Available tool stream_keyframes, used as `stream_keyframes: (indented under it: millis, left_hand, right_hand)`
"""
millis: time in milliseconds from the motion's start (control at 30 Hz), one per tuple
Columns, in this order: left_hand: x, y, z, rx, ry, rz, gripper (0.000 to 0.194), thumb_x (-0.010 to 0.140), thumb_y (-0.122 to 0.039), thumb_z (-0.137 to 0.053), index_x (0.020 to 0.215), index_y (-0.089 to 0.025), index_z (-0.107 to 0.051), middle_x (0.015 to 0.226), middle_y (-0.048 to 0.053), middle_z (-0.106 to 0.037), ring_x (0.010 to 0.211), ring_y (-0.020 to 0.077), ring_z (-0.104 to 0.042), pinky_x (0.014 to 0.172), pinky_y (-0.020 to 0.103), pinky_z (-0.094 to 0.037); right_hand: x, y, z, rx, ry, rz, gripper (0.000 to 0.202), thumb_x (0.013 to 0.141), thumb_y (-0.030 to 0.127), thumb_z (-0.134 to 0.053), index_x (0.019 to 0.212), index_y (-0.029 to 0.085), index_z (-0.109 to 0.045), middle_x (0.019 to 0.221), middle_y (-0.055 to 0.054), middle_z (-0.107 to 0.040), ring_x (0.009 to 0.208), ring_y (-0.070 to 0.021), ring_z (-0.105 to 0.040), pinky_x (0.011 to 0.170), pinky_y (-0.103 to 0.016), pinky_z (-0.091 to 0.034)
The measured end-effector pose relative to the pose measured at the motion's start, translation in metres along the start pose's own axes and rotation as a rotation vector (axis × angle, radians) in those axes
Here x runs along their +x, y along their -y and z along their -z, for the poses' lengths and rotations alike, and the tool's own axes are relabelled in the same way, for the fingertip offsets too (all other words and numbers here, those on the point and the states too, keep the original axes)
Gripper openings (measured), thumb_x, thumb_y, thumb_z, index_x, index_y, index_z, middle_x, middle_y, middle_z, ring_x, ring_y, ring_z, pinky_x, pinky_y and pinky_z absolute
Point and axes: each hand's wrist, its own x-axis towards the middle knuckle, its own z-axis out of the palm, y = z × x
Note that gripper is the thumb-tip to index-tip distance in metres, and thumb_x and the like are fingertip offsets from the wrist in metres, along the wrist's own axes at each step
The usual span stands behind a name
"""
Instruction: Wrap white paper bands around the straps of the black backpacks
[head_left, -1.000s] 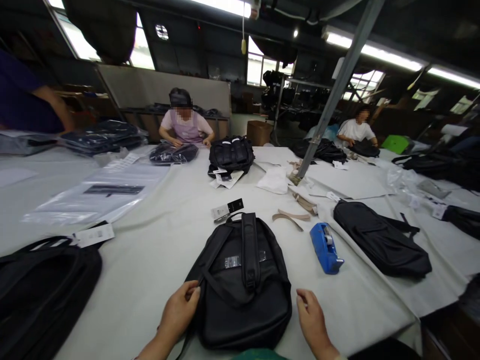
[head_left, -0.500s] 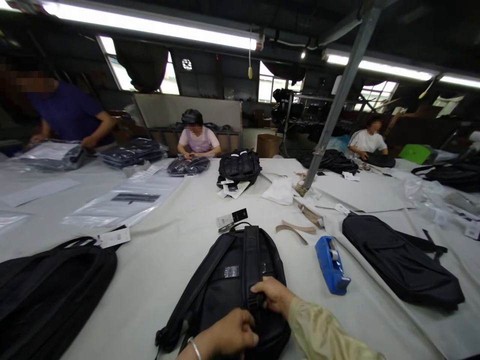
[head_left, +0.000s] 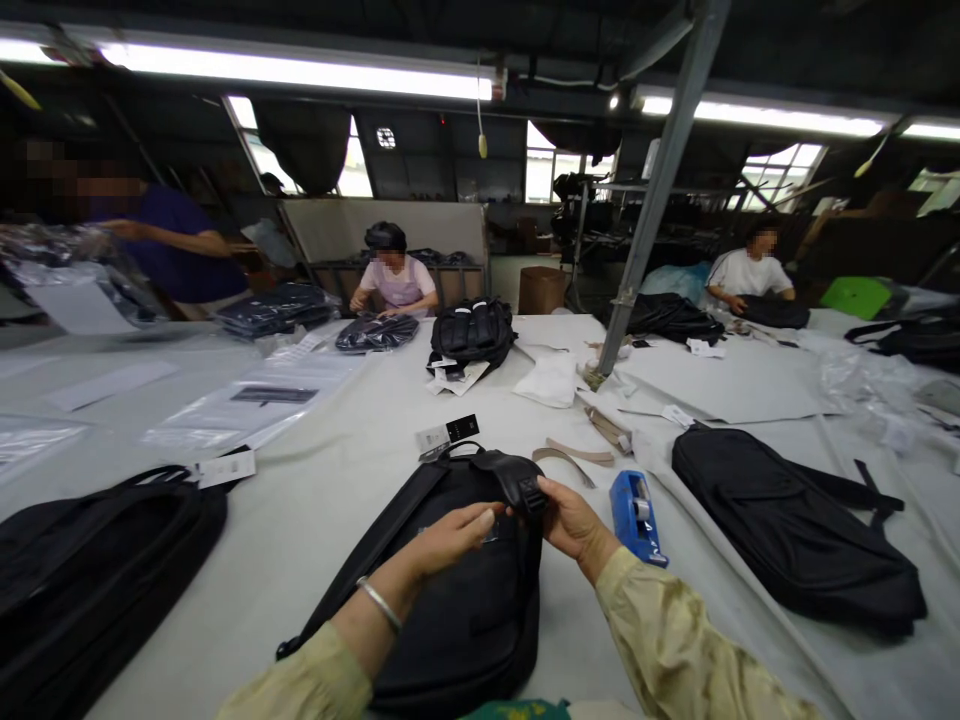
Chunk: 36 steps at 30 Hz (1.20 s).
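Observation:
A black backpack (head_left: pixel 450 600) lies on the white-covered table in front of me, its strap side up. My right hand (head_left: pixel 571 518) grips a black shoulder strap (head_left: pixel 510 478) near its buckle, lifted and bent over the pack's upper right. Beside it, my left hand (head_left: pixel 459 535) hovers over the backpack with fingers stretched together toward the buckle; whether the fingertips touch anything is unclear. Black and white hang tags (head_left: pixel 448 436) lie at the backpack's top.
A blue tape dispenser (head_left: pixel 636 520) stands right of the backpack. Other black bags lie at left (head_left: pixel 97 570) and right (head_left: pixel 795 530). A metal post (head_left: pixel 652 210) rises beyond. Three people work across the table, one lifting a plastic-wrapped bag (head_left: pixel 71 275).
Both hands have moved up the backpack, and the right hand has lifted the strap away from the panel. The left fingers have straightened. The person at far left has raised a wrapped bag.

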Motion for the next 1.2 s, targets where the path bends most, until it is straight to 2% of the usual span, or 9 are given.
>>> stream_keyframes:
  millis: [100,200,267,433,600,767,967,1067,1200]
  left_hand:
    - [0.037,-0.011,-0.037,-0.275,-0.073,-0.004,0.055,0.082,-0.059,-0.059,0.113,-0.015,-0.068,0.114,0.015,-0.07,0.104,0.0267,-0.064,0.085,0.037,-0.052]
    - [0.067,-0.021,-0.052,-0.485,-0.26,-0.002,0.04,0.084,-0.044,-0.063,0.098,-0.007,-0.067,0.096,0.018,-0.073,0.085,0.0243,-0.069,0.073,0.033,-0.056]
    - [0.078,-0.033,-0.048,-0.574,-0.32,0.024,0.031,0.087,-0.037,-0.06,0.094,-0.006,-0.064,0.094,0.019,-0.072,0.08,0.023,-0.07,0.066,0.031,-0.057]
    - [0.09,-0.062,-0.038,-0.606,-0.33,0.151,0.032,0.093,-0.036,-0.051,0.102,-0.006,-0.057,0.101,0.022,-0.07,0.079,0.0234,-0.071,0.062,0.034,-0.059]
    - [0.097,-0.066,-0.052,-0.537,-0.353,0.213,0.037,0.095,-0.039,-0.047,0.105,-0.005,-0.057,0.1,0.022,-0.069,0.081,0.0231,-0.071,0.06,0.03,-0.056]
    - [0.098,-0.063,-0.045,-0.559,-0.404,0.242,0.033,0.095,-0.036,-0.047,0.104,-0.006,-0.057,0.09,0.018,-0.071,0.072,0.0218,-0.071,0.058,0.032,-0.057]
    - [0.092,-0.061,-0.015,-0.73,-0.353,0.251,0.033,0.096,-0.03,-0.043,0.111,-0.003,-0.055,0.086,0.018,-0.071,0.069,0.0229,-0.071,0.056,0.032,-0.058]
    - [0.089,-0.056,-0.009,-0.76,-0.312,0.244,0.034,0.096,-0.029,-0.043,0.11,-0.001,-0.057,0.089,0.02,-0.071,0.071,0.0233,-0.071,0.057,0.032,-0.058]
    - [0.086,-0.047,-0.009,-0.806,-0.257,0.206,0.036,0.094,-0.03,-0.048,0.107,0.001,-0.06,0.093,0.023,-0.071,0.078,0.026,-0.071,0.063,0.035,-0.06]
  right_hand:
    - [0.0,0.004,-0.002,-0.119,-0.009,-0.011,0.04,0.078,0.052,-0.068,0.089,0.014,-0.066,0.079,-0.006,-0.071,0.08,-0.0205,-0.065,0.072,-0.032,-0.049]
    - [-0.004,0.006,0.003,-0.271,-0.206,0.079,0.044,0.075,0.057,-0.068,0.086,0.015,-0.064,0.079,-0.005,-0.069,0.075,-0.0175,-0.063,0.065,-0.029,-0.048]
    - [-0.008,0.001,0.008,-0.368,-0.316,0.12,0.044,0.074,0.058,-0.068,0.085,0.016,-0.062,0.079,-0.004,-0.068,0.069,-0.0156,-0.061,0.06,-0.027,-0.046]
    - [-0.012,-0.029,0.014,-0.648,-0.168,0.125,0.036,0.069,0.048,-0.074,0.085,0.016,-0.067,0.073,-0.005,-0.067,0.067,-0.0174,-0.061,0.062,-0.03,-0.045]
    - [0.005,-0.05,0.016,-0.821,-0.229,0.177,0.033,0.062,0.042,-0.079,0.08,0.016,-0.07,0.068,-0.005,-0.066,0.066,-0.0186,-0.058,0.062,-0.031,-0.041]
    - [0.01,-0.048,0.009,-0.544,-0.161,0.103,0.03,0.063,0.041,-0.079,0.069,0.015,-0.064,0.063,-0.001,-0.063,0.063,-0.016,-0.055,0.061,-0.028,-0.041]
    - [-0.014,0.001,0.016,0.052,0.09,-0.109,0.031,0.073,0.041,-0.075,0.083,0.018,-0.057,0.059,0.007,-0.054,0.045,-0.0064,-0.045,0.052,-0.024,-0.044]
    - [-0.02,0.012,0.035,-0.086,0.108,-0.187,0.033,0.074,0.043,-0.075,0.079,0.017,-0.055,0.055,0.008,-0.054,0.036,-0.004,-0.039,0.043,-0.022,-0.04]
    - [-0.022,-0.012,0.052,-0.379,0.032,-0.294,0.042,0.069,0.051,-0.076,0.073,0.016,-0.052,0.059,0.0,-0.064,0.037,-0.0099,-0.052,0.038,-0.022,-0.039]
